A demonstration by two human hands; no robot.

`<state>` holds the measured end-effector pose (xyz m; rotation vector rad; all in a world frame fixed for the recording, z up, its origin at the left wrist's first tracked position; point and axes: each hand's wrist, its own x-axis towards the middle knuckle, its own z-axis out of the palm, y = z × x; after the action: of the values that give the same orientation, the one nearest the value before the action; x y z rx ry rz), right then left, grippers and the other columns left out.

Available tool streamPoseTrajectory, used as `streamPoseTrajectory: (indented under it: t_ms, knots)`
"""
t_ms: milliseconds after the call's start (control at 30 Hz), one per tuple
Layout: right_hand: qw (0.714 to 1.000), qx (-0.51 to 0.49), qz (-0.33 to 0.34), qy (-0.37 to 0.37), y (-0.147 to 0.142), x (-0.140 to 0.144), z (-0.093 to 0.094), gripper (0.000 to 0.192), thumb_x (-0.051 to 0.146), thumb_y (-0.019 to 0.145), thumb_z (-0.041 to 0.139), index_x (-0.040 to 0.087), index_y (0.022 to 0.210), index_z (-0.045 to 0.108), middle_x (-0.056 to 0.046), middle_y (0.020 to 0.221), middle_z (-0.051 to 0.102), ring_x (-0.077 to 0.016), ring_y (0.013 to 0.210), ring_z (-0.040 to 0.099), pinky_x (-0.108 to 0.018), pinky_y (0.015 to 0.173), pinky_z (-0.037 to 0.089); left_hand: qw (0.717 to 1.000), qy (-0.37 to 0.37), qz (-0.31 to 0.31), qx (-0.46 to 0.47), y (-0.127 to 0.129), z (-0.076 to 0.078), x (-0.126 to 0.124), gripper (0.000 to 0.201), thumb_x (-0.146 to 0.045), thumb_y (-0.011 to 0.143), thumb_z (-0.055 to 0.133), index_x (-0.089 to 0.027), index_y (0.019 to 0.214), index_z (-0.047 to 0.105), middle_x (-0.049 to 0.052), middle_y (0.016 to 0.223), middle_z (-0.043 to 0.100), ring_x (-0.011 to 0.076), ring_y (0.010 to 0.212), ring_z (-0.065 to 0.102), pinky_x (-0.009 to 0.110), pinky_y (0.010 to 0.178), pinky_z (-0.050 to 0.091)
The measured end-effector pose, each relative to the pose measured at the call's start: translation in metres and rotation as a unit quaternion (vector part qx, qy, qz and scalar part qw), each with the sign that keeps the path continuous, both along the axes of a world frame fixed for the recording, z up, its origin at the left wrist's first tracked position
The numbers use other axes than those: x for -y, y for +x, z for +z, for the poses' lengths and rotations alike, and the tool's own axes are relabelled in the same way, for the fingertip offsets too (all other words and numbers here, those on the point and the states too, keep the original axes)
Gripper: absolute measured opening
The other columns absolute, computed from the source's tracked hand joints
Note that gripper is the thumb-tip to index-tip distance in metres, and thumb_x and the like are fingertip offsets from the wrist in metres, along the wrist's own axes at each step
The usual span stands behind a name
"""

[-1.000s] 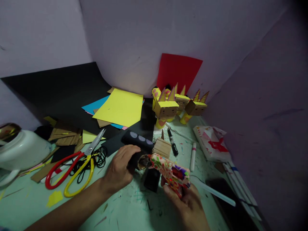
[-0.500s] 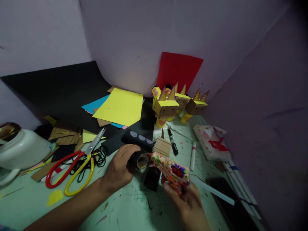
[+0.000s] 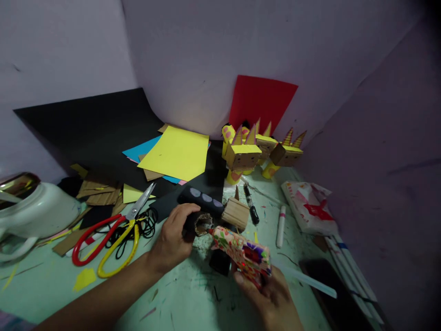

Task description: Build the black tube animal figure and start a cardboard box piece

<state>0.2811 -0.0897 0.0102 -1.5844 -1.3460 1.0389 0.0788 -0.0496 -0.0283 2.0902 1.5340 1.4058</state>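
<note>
Over the worktop [image 3: 179,299], the left hand [image 3: 175,233] grips a black tube [image 3: 190,224], its open end just beside the tip of a flowered glue gun [image 3: 234,244] gripped by the right hand [image 3: 270,294].

Left hand [image 3: 175,234] bare, right hand [image 3: 270,296] bare too. Left forearm [image 3: 103,303] uncovered, slim, narrowing evenly toward the wrist. Bit of cloth [image 3: 14,321] at the bottom-left corner, muted blue-purple, looks like a sleeve edge; weave and print too dim and blurred to read. Right thumb [image 3: 240,278] blunt, rounded tip. Right arm cropped by frame just past the wrist
</note>
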Motion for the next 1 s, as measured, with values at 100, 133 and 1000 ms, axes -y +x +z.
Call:
streamPoseTrajectory:
  t_ms: [100, 133, 1000]
  knots:
    - [1.000, -0.025, 0.016, -0.007, -0.001, -0.001, 0.002, 0.027, 0.043, 0.063, 0.063, 0.023, 0.077, 0.073, -0.003, 0.076, 0.072, -0.0233, 0.074, 0.066, -0.027, 0.069, 0.054, 1.000, 0.007, 0.010, 0.004, 0.000, 0.000, -0.001, 0.040, -0.003, 0.071, 0.052, -0.019, 0.108, 0.048, 0.008, 0.105, 0.058, 0.0209, 0.099, 0.055, 0.036, 0.087, 0.046]
    - [0.999, -0.029, 0.015, -0.010, -0.002, -0.001, 0.003, 0.028, 0.043, 0.063, 0.063, 0.022, 0.078, 0.073, -0.003, 0.076, 0.072, -0.0230, 0.072, 0.066, -0.027, 0.068, 0.054, 1.000, 0.010, 0.012, 0.005, 0.000, 0.000, -0.001, 0.041, -0.003, 0.071, 0.053, -0.019, 0.108, 0.048, 0.008, 0.105, 0.058, 0.0209, 0.099, 0.055, 0.036, 0.087, 0.046]
    - [0.981, -0.190, 0.026, 0.008, 0.014, -0.019, -0.004, 0.043, 0.051, 0.066, 0.062, 0.014, 0.087, 0.065, 0.001, 0.049, 0.054, -0.0088, 0.036, 0.040, -0.019, 0.033, 0.030, 0.984, -0.110, 0.083, 0.112, -0.001, 0.005, 0.000, 0.039, -0.026, 0.072, 0.061, -0.017, 0.107, 0.048, 0.007, 0.093, 0.064, 0.0204, 0.083, 0.062, 0.033, 0.075, 0.052]
